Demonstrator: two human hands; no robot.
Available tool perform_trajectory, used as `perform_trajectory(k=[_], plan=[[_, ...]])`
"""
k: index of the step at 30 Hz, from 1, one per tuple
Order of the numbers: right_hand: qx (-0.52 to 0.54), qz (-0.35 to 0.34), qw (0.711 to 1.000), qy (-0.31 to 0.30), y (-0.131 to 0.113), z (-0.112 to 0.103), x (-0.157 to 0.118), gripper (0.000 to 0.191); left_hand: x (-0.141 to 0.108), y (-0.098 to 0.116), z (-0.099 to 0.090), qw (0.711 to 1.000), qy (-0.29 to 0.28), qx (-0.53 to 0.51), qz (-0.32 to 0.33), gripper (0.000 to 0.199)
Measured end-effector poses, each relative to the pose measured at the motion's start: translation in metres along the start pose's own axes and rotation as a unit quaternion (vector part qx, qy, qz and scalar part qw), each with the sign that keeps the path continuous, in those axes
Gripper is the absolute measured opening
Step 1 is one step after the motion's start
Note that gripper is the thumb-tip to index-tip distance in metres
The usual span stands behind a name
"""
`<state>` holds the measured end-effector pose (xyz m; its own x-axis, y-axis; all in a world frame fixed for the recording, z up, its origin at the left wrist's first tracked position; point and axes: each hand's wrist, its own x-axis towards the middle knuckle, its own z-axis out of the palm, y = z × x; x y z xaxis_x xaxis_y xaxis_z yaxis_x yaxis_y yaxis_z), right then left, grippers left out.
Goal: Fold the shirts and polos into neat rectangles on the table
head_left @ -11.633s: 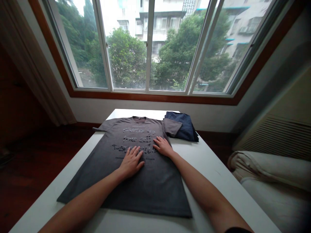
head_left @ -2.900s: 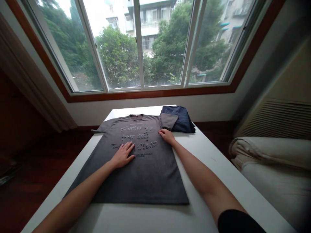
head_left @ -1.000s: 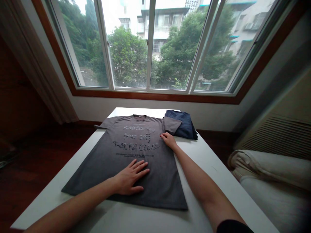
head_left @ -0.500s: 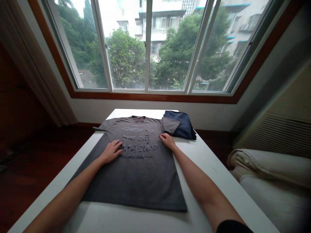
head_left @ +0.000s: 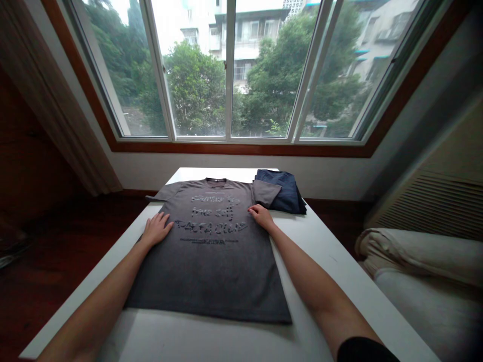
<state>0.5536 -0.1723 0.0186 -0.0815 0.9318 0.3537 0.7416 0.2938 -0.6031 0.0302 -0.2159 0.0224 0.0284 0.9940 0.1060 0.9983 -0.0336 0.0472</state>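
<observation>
A dark grey T-shirt (head_left: 211, 276) lies spread out, printed side up, with its collar toward the window and its hem toward me. My left hand (head_left: 156, 229) rests flat on the shirt's left side, fingers apart. Over by the right side, under the sleeve, my right hand (head_left: 261, 218) has its fingers bent and drawn together on the cloth. The right sleeve overlaps a folded dark blue garment (head_left: 285, 191), which sits at the table's far right corner.
The white table (head_left: 332, 276) carries the clothes. Beyond it are a wall and a wide window (head_left: 226, 146) with a wooden frame. A curtain (head_left: 75, 125) hangs at the left. Rolled pale bedding (head_left: 422, 256) lies to the right of the table.
My left hand has slid left across the shirt, from the printed letters toward its left edge, uncovering more of the print. The right hand has stayed in place.
</observation>
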Motion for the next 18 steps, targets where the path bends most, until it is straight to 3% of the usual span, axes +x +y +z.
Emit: perform_trajectory(k=[11,14,18], plan=[[-0.002,0.0,1.0,0.001,0.006,0.003,0.001,0.02,-0.038,0.12,-0.007,0.967,-0.032,-0.088,0.239,0.067],[-0.003,-0.004,1.0,-0.002,0.007,0.003,0.002,0.02,-0.048,0.132,-0.005,0.957,-0.046,-0.087,0.274,0.069],[-0.002,-0.011,1.0,-0.003,0.007,0.003,0.002,0.02,-0.048,0.12,-0.01,0.956,-0.072,-0.075,0.274,0.077]])
